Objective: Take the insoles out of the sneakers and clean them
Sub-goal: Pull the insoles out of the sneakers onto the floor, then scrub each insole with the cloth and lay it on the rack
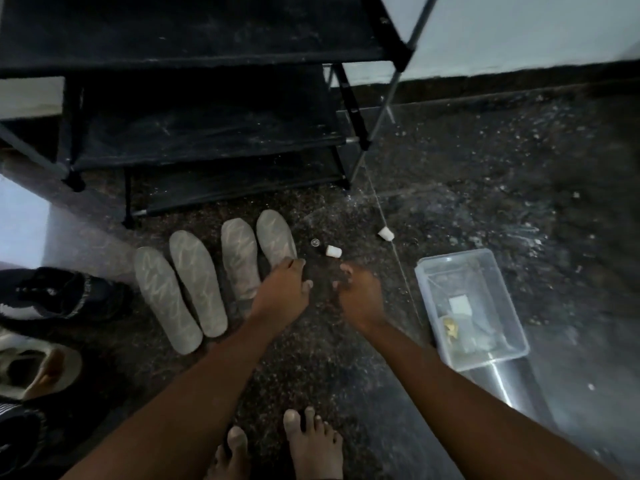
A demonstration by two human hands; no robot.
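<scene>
Already, at the far left, a dark knitted sneaker (65, 294) and a pale cream sneaker (34, 367) are lying on the speckled dark stone floor (311, 358), their liners out. Beside them, four grey, dusty, wavy-patterned foam insoles (187, 289) are resting in a row before the black fabric shoe rack (207, 133).

The left hand (282, 291) is hovering at the heel of the rightmost insole, fingers curled loosely; whether its grip is touching the foam is unclear. The right hand (360, 294) is hanging half-closed, apparently holding nothing.

Just beyond the hands, a small white cap (333, 251) and a tiny clear ring (315, 242) are sitting loose, so a careless sweep is likely to scatter them. Farther right, a clear plastic tub (471, 306) is holding cleaning scraps. Bare feet (301, 445) are standing close, so lifted dust could resettle on cleaned insoles.
</scene>
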